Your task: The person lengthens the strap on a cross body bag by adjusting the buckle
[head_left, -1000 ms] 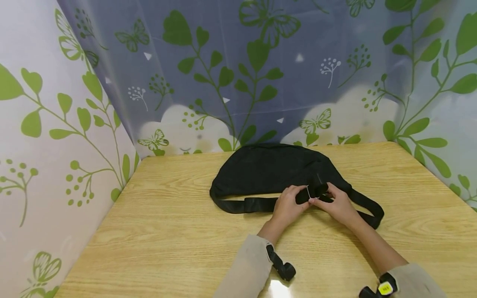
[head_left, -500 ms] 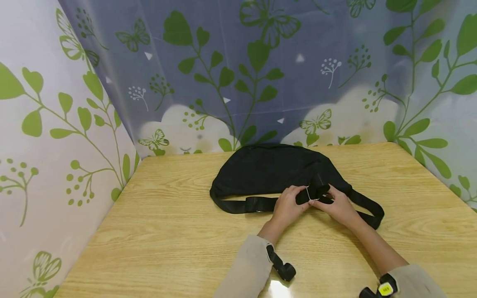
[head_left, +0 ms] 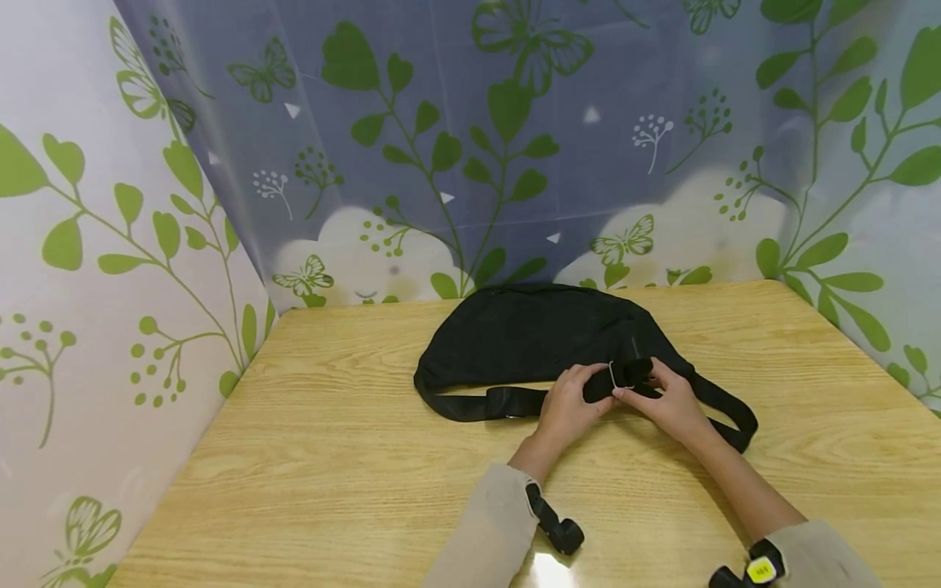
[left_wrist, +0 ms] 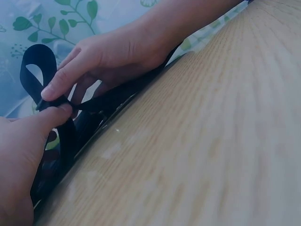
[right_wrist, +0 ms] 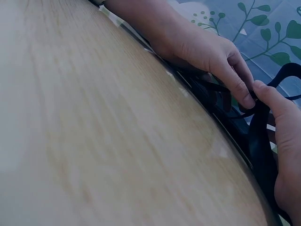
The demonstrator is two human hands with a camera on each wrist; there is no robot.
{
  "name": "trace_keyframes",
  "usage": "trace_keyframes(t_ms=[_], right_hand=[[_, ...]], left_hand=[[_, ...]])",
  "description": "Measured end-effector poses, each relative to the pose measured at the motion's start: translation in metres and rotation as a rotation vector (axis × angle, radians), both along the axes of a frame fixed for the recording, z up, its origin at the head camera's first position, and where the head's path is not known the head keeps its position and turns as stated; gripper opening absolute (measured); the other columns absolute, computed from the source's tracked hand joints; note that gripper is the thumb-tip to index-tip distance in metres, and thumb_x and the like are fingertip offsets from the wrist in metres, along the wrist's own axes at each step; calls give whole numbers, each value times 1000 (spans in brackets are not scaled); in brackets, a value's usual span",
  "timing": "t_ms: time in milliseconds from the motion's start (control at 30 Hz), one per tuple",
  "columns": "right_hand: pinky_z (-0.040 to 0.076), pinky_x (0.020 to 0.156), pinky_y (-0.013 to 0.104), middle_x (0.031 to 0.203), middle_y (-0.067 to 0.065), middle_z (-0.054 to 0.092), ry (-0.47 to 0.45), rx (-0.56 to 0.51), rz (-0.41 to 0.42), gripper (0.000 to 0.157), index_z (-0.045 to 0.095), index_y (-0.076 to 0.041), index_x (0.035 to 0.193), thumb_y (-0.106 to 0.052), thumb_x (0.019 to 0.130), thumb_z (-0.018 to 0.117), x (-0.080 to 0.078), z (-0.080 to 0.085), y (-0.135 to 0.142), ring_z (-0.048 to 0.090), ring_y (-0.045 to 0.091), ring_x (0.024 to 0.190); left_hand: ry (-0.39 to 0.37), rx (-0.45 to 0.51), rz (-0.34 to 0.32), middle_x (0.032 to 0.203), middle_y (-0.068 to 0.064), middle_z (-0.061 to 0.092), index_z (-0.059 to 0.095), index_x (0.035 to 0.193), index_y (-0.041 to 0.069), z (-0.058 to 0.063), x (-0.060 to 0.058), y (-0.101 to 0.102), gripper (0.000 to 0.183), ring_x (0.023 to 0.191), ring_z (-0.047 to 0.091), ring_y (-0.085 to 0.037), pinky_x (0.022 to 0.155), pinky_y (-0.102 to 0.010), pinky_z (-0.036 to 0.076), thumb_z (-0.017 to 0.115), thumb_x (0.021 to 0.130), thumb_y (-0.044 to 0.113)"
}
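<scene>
Left hand: fingers curled, pinching the black strap beside a small metal ring. Right hand: thumb and forefinger pinching the same strap, fingertips meeting the left's. Both forearms rest low on the wooden table. Black waist bag: flat, just behind the hands.
</scene>
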State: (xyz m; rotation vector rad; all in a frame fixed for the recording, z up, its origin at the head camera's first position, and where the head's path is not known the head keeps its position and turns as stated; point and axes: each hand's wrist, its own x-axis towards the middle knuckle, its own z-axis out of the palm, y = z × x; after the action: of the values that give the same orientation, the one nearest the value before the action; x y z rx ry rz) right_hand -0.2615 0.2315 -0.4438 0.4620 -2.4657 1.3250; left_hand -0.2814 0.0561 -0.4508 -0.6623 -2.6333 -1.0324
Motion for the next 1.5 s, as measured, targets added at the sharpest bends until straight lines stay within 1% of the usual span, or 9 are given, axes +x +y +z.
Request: trace_keyframes(t_ms=[100, 167, 267, 367, 467, 633, 933, 1200, 1500], right_hand=[[40, 85, 52, 111, 18, 55, -38, 9, 23, 39, 53, -1, 116, -17, 84, 69, 3, 4, -2, 52, 36, 102], [41, 86, 48, 111, 21, 55, -36, 4, 47, 38, 51, 2, 118, -12, 85, 66, 3, 5, -2, 52, 35, 102], [43, 84, 33, 106, 18, 57, -8, -17, 67, 33, 51, 3, 117, -6, 87, 61, -1, -2, 2, 53, 23, 98], [43, 77, 21, 102, 15, 58, 35, -19, 69, 28, 53, 5, 114, 0, 86, 58, -1, 0, 2, 53, 7, 93], [45, 75, 25, 103, 17, 59, 58, -6, 53, 27, 55, 7, 112, 3, 85, 59, 3, 6, -1, 52, 1, 90], [47, 71, 31, 98, 17, 61, 50, -4, 40, 28, 56, 6, 112, 5, 84, 61, 8, 12, -7, 54, 7, 85], [47, 62, 26, 83, 5, 60, 65, 81, 40, 17, 60, 0, 103, 2, 86, 60, -10, -10, 3, 56, 12, 76], [46, 66, 31, 90, 11, 60, 72, 126, 2, 15, 59, 3, 102, 2, 87, 60, -9, -8, 1, 56, 23, 79], [47, 67, 32, 93, 14, 61, 109, 139, -26, 20, 59, 4, 104, 6, 85, 60, -9, -7, -1, 58, 27, 80]], left_hand=[[-10, 19, -2, 115, 7, 55, 57, 125, 20, 0, 0, 0, 46, 109, 49, -8, 87, -25, 41, 68, 83, 35], [-20, 36, 1, 115, 6, 55, 57, 125, 20, 0, 0, 0, 46, 109, 49, -9, 87, -25, 41, 67, 83, 36], [-52, 91, 1, 114, 6, 55, 57, 125, 19, 0, 0, 1, 48, 106, 51, -9, 86, -26, 41, 68, 82, 39], [-76, 155, -35, 113, 6, 56, 57, 125, 18, -1, -1, 1, 51, 105, 52, -8, 87, -25, 41, 71, 79, 37], [-93, 204, -84, 111, 5, 57, 56, 125, 15, -1, 0, 1, 56, 104, 52, -8, 88, -24, 40, 74, 76, 35], [-124, 224, -108, 112, 5, 56, 54, 127, 13, -2, 1, 1, 63, 105, 51, -8, 88, -25, 40, 76, 73, 37], [-162, 231, -79, 114, 5, 55, 53, 128, 13, 0, 2, 1, 59, 108, 51, -9, 90, -28, 40, 72, 78, 38], [-55, 255, -35, 114, 1, 55, 53, 125, 10, 2, 1, 1, 57, 107, 51, -10, 89, -26, 41, 71, 79, 38], [89, 287, -34, 114, -2, 55, 52, 126, 8, 1, 0, -1, 58, 108, 51, -11, 89, -23, 40, 71, 80, 37]])
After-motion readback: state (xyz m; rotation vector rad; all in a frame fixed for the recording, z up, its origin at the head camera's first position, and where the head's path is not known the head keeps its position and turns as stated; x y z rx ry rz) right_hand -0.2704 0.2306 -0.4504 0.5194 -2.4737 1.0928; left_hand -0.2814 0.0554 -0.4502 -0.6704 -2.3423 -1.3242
